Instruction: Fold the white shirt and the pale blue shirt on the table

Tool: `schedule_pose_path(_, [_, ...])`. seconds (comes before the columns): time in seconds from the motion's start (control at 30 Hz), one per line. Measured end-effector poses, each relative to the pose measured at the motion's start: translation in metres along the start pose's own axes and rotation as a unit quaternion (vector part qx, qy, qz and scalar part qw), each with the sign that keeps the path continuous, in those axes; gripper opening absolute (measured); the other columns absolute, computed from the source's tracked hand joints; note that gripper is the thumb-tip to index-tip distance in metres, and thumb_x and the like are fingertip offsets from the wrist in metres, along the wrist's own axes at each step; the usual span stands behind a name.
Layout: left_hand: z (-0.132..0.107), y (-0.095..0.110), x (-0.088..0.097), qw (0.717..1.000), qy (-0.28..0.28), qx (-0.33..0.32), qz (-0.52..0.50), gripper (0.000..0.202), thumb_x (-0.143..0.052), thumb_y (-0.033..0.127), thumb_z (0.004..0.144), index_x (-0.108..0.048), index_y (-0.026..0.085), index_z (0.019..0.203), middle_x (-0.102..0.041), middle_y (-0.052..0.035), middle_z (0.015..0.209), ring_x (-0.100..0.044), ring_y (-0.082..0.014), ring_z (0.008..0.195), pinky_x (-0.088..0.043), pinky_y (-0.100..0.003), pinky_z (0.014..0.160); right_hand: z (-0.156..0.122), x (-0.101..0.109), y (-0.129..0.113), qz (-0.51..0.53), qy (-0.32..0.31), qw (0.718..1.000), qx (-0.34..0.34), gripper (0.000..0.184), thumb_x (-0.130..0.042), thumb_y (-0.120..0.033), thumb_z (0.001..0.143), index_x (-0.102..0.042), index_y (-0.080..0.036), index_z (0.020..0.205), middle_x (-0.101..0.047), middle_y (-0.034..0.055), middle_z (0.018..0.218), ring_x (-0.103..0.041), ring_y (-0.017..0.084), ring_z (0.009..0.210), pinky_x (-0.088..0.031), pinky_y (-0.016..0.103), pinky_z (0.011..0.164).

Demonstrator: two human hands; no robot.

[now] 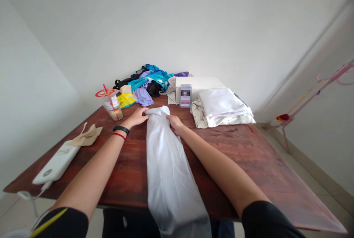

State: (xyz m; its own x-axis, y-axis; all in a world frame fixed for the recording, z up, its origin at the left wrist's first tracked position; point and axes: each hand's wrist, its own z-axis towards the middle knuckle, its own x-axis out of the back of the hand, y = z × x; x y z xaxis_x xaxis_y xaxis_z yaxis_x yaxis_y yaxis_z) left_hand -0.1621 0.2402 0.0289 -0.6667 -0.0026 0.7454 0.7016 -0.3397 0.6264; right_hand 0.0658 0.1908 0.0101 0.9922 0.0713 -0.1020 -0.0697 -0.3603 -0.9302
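A long strip of white cloth (168, 157) lies lengthwise on the table, narrow at its far end and hanging over the near edge towards me. My left hand (137, 116) grips the far left corner, its fingers closed on the fabric. On the opposite side, my right hand (175, 124) pinches the far right edge. The cloth's far end is turned over into a small fold between both hands. What kind of garment or linen it is cannot be made out.
Folded white fabric (224, 109) is stacked at the back right, beside a white box (201, 82). Crumpled clothes (152, 79) are heaped at the back. A plastic drink cup (113, 107), yellow packet (126, 100) and white power bank (59, 160) with tissue (87, 136) occupy the left.
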Motion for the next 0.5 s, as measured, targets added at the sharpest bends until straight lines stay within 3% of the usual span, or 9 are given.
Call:
schedule_pose_path(0.13, [0.012,-0.03,-0.003,0.999,-0.012,-0.025,-0.031,0.04,-0.069,0.039,0.076,-0.072,0.013,0.106,-0.073,-0.0132,0.122,-0.063,-0.0294,0.116,-0.045,-0.041,0.108,0.003,0.0,0.002,0.003,0.015,1.0,-0.003,0.016,-0.053,-0.032,0.098,-0.058,-0.019,0.089,-0.042,-0.0053,0.06,-0.038,0.011,0.048,-0.026,0.023,0.042])
schedule_pose_path(0.3, [0.022,-0.05,0.004,0.989,-0.04,-0.009,-0.139,0.053,-0.074,0.059,0.077,-0.073,0.013,0.103,-0.075,-0.0104,0.111,-0.064,-0.0277,0.106,-0.048,-0.039,0.101,0.004,0.001,0.005,-0.011,0.027,1.0,-0.002,0.02,-0.058,-0.037,0.096,-0.062,-0.018,0.093,-0.05,-0.0033,0.062,-0.043,0.013,0.052,-0.038,0.023,0.048])
schedule_pose_path(0.5, [0.021,-0.059,-0.005,0.963,0.02,-0.009,-0.268,0.06,-0.081,0.069,0.07,-0.07,0.015,0.095,-0.072,-0.013,0.122,-0.061,-0.0301,0.118,-0.045,-0.04,0.106,0.005,0.002,0.009,-0.02,0.017,1.0,-0.002,0.026,-0.06,-0.042,0.095,-0.067,-0.018,0.1,-0.063,0.0008,0.072,-0.057,0.017,0.062,-0.05,0.028,0.06])
